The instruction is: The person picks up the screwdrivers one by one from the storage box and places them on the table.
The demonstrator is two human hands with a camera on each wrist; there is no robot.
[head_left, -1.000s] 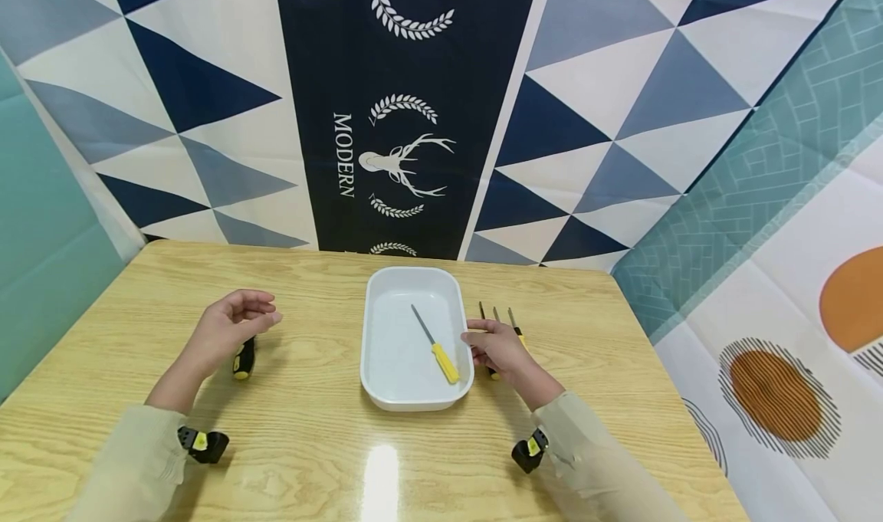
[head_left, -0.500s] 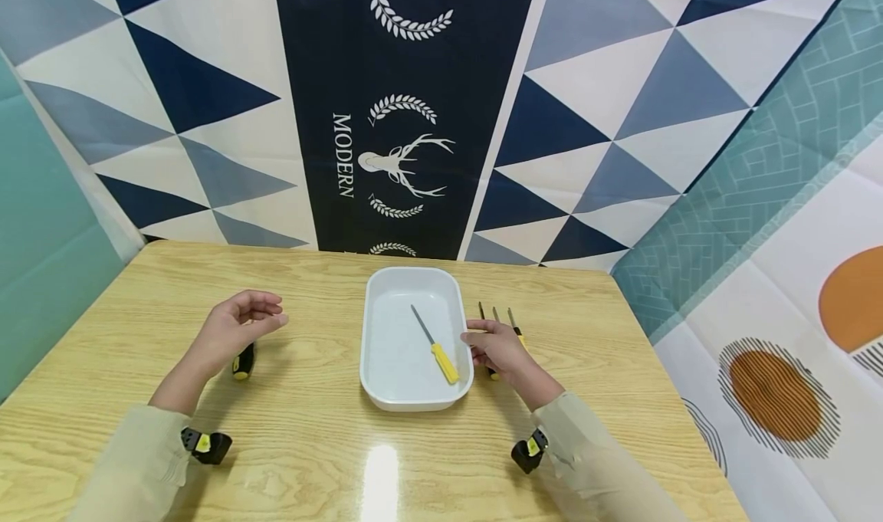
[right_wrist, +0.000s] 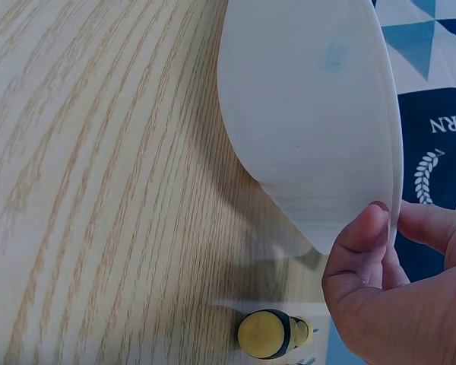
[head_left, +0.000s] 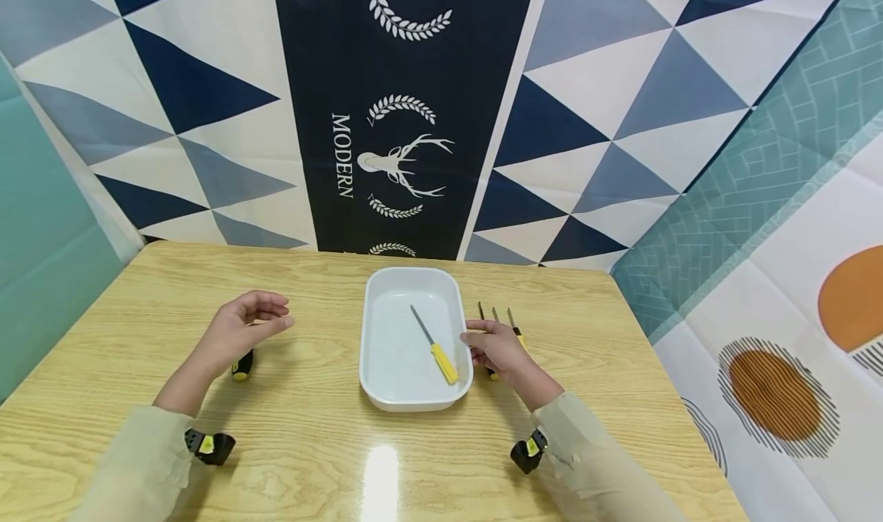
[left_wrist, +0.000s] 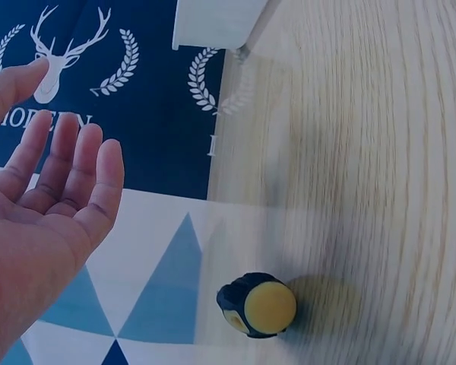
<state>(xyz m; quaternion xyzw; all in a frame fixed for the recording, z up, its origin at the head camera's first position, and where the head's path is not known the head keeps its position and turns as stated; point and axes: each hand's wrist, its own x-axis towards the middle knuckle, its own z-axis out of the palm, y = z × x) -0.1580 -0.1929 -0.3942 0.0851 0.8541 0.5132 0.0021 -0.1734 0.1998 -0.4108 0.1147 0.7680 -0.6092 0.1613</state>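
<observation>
A white rectangular tray [head_left: 389, 349] sits mid-table, with a yellow-handled screwdriver [head_left: 444, 363] lying slantwise inside it. My right hand [head_left: 502, 347] pinches the tray's right rim between thumb and fingers; the right wrist view shows this hand [right_wrist: 410, 296] at the edge of the tray wall [right_wrist: 311, 114]. Over the table on the left, my left hand [head_left: 237, 329] hovers with relaxed fingers and holds nothing. Just below it is a black-and-yellow tool handle [head_left: 242, 366], whose round yellow end [left_wrist: 270, 307] shows in the left wrist view. The rest of that tool is hidden behind the hand.
Three thin metal shafts [head_left: 495, 315] stick out beyond my right hand, their handles partly covered by it. One yellow handle end [right_wrist: 262, 334] appears below the tray in the right wrist view. A patterned cloth [head_left: 393, 85] hangs behind the wooden table [head_left: 303, 445].
My left hand has drifted slightly to the right, toward the tray. The right hand, the tray and the screwdriver in it have stayed in place.
</observation>
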